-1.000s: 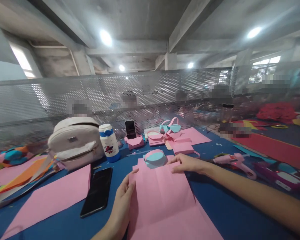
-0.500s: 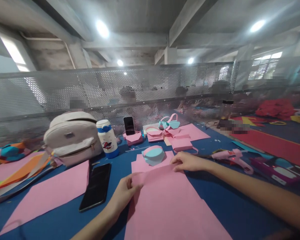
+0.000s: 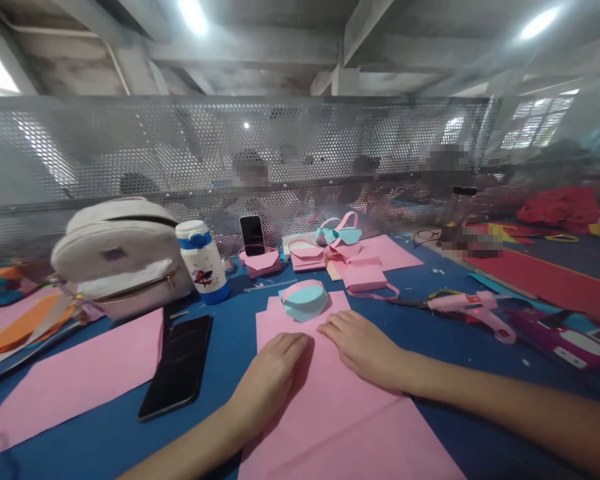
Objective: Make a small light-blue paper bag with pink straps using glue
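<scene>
Pink paper sheets (image 3: 360,440) lie in front of me on the blue table, with a faint slanting line across their near part. My left hand (image 3: 275,363) rests on the left side of the paper, its fingers close together and pointing forward. Opposite it, my right hand (image 3: 363,343) lies palm down, fingers reaching left over the sheet. Both hands touch the paper and neither grips it; the undersides of the fingers are hidden. A small light-blue paper bag with a pink strap (image 3: 304,301) sits at the sheets' far end.
Left are a black phone (image 3: 177,367), another pink sheet (image 3: 85,377), a bottle (image 3: 203,263) and a white backpack (image 3: 120,257). Pink paper bags (image 3: 365,275) stand farther back. A pink glue gun (image 3: 473,308) and a purple device (image 3: 563,340) lie right. A perforated metal screen (image 3: 300,153) closes the back.
Both hands have come off the far edge of the pink sheet and lowered flat onto the paper, closer together. My view has tilted down slightly.
</scene>
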Motion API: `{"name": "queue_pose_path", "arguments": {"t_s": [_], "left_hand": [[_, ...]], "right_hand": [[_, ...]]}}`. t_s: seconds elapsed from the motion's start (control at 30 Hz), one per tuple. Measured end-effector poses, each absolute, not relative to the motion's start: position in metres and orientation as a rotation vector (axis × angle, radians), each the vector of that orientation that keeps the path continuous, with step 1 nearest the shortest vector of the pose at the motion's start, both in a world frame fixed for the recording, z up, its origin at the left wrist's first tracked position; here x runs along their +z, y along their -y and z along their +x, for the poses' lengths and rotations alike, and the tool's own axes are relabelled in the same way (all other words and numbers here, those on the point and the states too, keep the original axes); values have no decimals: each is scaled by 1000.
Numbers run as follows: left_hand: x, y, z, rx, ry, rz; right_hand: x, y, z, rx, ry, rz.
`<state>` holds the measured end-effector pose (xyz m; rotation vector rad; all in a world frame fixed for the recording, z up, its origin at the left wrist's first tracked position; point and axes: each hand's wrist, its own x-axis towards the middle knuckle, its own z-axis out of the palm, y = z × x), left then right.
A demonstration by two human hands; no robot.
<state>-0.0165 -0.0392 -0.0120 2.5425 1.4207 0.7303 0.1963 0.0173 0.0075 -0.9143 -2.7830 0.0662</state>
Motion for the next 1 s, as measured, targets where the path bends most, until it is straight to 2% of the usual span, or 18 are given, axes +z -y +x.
{"name": "queue_pose_path", "arguments": {"t_s": [0.13,0.33,0.57,1.0], "left_hand": [[-16,38,-15,664,-1407,2700],[-17,37,-18,478,-1377,2979],[-26,34,-24,568,-1331,3303],[-24,36,-27,567,-1224,3380]], "right_hand": [[-6,-15,189,-133,2735,-854],[-24,-16,186,-129,2625,-821],[-37,-21,190,-369,2427,-576],[-43,-16,197,-339,2511,-595]]}}
